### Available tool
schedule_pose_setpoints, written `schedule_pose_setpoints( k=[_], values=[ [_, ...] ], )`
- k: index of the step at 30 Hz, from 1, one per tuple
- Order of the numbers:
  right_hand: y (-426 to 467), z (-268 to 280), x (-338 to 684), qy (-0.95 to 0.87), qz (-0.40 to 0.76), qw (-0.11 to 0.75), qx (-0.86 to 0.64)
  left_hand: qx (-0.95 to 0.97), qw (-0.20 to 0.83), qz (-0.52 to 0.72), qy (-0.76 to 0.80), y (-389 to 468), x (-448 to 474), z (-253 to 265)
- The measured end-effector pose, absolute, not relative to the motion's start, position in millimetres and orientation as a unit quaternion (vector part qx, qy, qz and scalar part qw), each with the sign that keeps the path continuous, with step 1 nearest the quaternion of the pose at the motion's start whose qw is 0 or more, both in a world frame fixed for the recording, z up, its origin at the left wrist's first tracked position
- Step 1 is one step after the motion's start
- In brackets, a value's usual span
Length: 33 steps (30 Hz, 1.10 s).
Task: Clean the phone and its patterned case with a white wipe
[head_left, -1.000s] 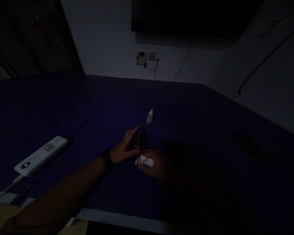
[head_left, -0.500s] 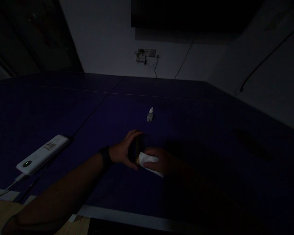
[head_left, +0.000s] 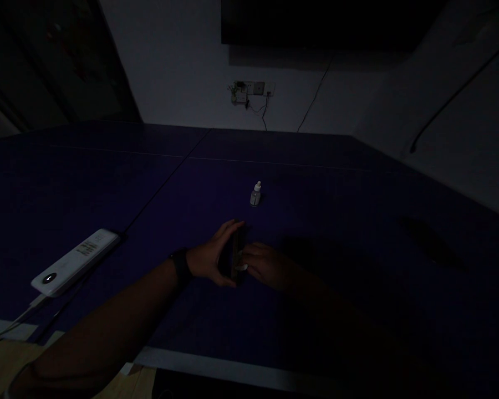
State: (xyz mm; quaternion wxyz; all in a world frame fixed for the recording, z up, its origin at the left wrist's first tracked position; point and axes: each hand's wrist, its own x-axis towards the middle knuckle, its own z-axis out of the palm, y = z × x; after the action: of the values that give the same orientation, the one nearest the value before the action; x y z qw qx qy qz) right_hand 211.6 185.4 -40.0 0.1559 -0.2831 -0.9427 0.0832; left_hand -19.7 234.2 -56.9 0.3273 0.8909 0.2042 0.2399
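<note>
My left hand [head_left: 211,257], with a dark watch or band at the wrist, grips a thin dark slab with a brownish edge [head_left: 235,256] between thumb below and fingers above. The slab looks stood on its edge; its kind is too dark to tell. On its right side, my right hand [head_left: 266,264] is closed around a white tissue or cloth [head_left: 242,267], pressed against or very near the slab. Only a small bit of the white piece shows between the fingers. Beyond both hands a small clear dropper bottle with a white cap [head_left: 255,195] stands upright.
A white power bank [head_left: 77,261] with a cable lies at left on the dark blue table [head_left: 183,191]. A dark flat object [head_left: 430,244] lies at right. Sockets with wires [head_left: 253,90] and a dark screen [head_left: 328,22] are on the wall. The room is dim.
My right hand has moved slightly up along the slab, and the white tissue or cloth is now mostly hidden under its fingers. The left hand holds nearly the same place.
</note>
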Motion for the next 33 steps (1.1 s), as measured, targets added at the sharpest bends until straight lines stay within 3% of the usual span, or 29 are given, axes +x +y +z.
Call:
schedule_pose_setpoints(
  k=[6,13,19,25,29,33],
  values=[
    [173,-28,207,-0.976,0.057,0.081,-0.193,0.892,0.325,0.236,0.207,234,-20,-55],
    [186,-39,202,-0.946,0.023,0.132,-0.294,0.894,0.33,0.231,0.197,237,-22,-58],
    [180,-33,205,-0.975,0.066,0.107,-0.184,0.893,0.333,0.227,0.202,237,-22,-58],
    [181,-36,201,-0.949,0.054,0.136,-0.28,0.892,0.334,0.236,0.192,237,-20,-57],
    [181,-31,207,-0.966,0.105,0.112,-0.21,0.891,0.334,0.231,0.203,236,-20,-56],
    [185,-28,221,-0.936,0.119,0.172,-0.282,0.891,0.334,0.233,0.202,234,-20,-55]
  ],
)
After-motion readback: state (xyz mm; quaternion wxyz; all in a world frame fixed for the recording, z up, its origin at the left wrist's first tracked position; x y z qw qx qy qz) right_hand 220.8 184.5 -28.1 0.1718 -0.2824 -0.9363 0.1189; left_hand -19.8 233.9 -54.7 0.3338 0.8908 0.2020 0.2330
